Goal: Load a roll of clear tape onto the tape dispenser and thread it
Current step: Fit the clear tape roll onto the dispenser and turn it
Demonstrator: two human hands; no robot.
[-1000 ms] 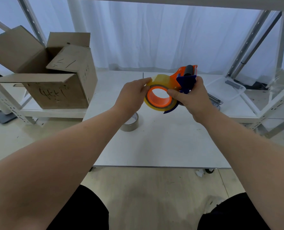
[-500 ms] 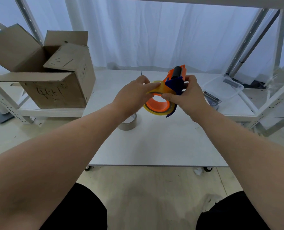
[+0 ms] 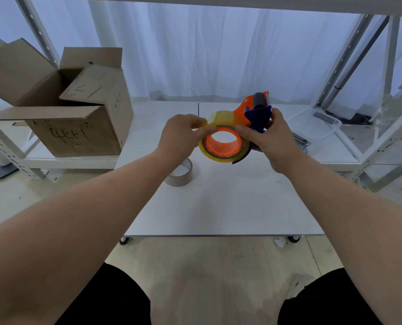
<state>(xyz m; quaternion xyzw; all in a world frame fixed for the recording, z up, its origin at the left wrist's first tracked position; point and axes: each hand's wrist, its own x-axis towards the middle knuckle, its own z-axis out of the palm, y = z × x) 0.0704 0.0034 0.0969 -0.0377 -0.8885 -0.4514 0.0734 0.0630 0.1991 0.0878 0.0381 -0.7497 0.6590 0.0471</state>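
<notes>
Holding the tape dispenser (image 3: 254, 111) above the white table (image 3: 218, 202), the right hand (image 3: 269, 139) is clenched around its blue and orange body, thumb lying across the near side by the roll and the other fingers wrapped behind, out of sight. The dispenser's grey roller points up and away from the person. The roll of clear tape (image 3: 223, 143) sits on the dispenser's orange hub, its open centre facing the camera, and it is held in the air between the two hands. The left hand (image 3: 181, 137) pinches the roll's upper left edge with thumb and fingertips closed on it; whether it grips a loose end of tape or only the roll's surface is hard to make out. The dispenser's handle is mostly hidden behind the right palm.

Below the left wrist, a second, paler roll (image 3: 180, 174) stands on the table, partly covered by the forearm. An open cardboard box (image 3: 77, 127) sits on a low shelf to the left. A clear plastic tray (image 3: 317, 125) lies to the right, its contents blurred.
</notes>
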